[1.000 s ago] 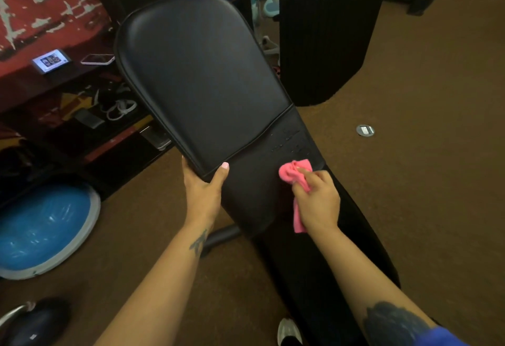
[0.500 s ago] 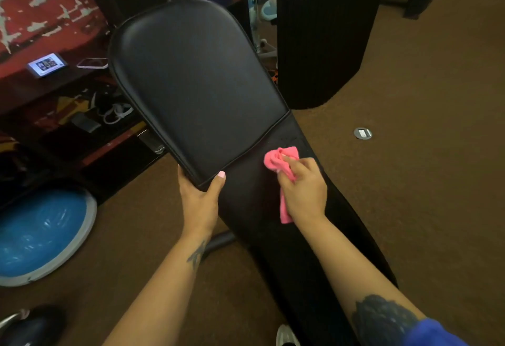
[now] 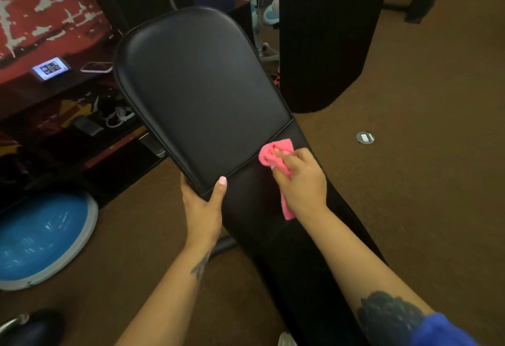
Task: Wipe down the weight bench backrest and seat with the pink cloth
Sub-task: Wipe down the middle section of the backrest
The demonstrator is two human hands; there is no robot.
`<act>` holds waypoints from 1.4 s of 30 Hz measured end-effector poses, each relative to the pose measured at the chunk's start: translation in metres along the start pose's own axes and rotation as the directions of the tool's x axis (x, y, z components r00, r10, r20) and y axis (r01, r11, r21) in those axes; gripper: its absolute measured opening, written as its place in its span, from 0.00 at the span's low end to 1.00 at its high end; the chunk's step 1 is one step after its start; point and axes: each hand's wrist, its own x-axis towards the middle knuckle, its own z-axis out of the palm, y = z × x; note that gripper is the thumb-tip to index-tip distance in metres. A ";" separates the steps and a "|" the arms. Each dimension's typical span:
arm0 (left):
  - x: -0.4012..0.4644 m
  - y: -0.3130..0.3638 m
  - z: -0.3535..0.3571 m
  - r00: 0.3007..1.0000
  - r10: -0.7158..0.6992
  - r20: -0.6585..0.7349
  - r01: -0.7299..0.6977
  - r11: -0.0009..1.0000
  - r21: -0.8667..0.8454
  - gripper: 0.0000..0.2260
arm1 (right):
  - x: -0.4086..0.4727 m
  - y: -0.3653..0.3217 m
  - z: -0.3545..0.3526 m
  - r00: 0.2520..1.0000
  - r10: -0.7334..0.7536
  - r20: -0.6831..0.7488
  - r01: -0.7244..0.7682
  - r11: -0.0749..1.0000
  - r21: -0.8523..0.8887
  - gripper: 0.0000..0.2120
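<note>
The black padded backrest (image 3: pixel 199 91) of the weight bench tilts up away from me, with a seam across its lower part. Below the seam the dark pad (image 3: pixel 251 201) runs down toward me. My right hand (image 3: pixel 303 181) is shut on the bunched pink cloth (image 3: pixel 274 153) and presses it on the pad right at the seam, near the right edge. A strip of the cloth hangs below my wrist. My left hand (image 3: pixel 203 206) grips the left edge of the backrest at the seam, thumb on top.
A blue half-ball trainer (image 3: pixel 41 239) lies on the brown carpet at the left. A dark shelf (image 3: pixel 54 89) with a lit phone and another phone stands behind it. A black cylinder (image 3: pixel 328 37) rises at the back right. A metal floor socket (image 3: pixel 364 137) sits to the right.
My right hand has slid the pink cloth up the pad, from below the seam to right against it. My left hand keeps its grip on the backrest edge.
</note>
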 end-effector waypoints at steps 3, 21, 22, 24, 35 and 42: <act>-0.001 0.001 0.000 1.000 0.009 0.016 -0.009 1.000 -0.005 0.35 | -0.015 0.015 -0.007 0.996 -0.089 0.030 0.091 0.995 -0.048 0.15; 0.000 -0.002 0.002 1.000 0.021 0.002 -0.021 1.000 -0.021 0.39 | 0.029 0.025 -0.010 0.984 0.174 -0.041 -0.176 0.983 -0.047 0.13; 0.000 -0.002 0.003 1.000 0.022 0.003 -0.022 1.000 -0.022 0.40 | 0.032 0.018 -0.009 0.985 0.168 -0.044 -0.169 0.985 -0.020 0.13; -0.001 0.000 0.003 1.000 0.024 0.004 -0.024 1.000 -0.020 0.40 | 0.029 0.010 -0.008 0.993 0.121 -0.007 -0.121 0.992 0.040 0.14; -0.002 0.001 0.004 0.999 0.037 0.007 -0.037 0.999 -0.026 0.35 | 0.049 0.024 -0.014 0.973 0.229 -0.043 -0.229 0.973 -0.001 0.14; -0.002 0.000 0.004 0.999 0.041 0.009 -0.041 0.999 -0.029 0.36 | 0.023 0.047 -0.023 0.977 0.211 0.022 -0.211 0.977 -0.026 0.14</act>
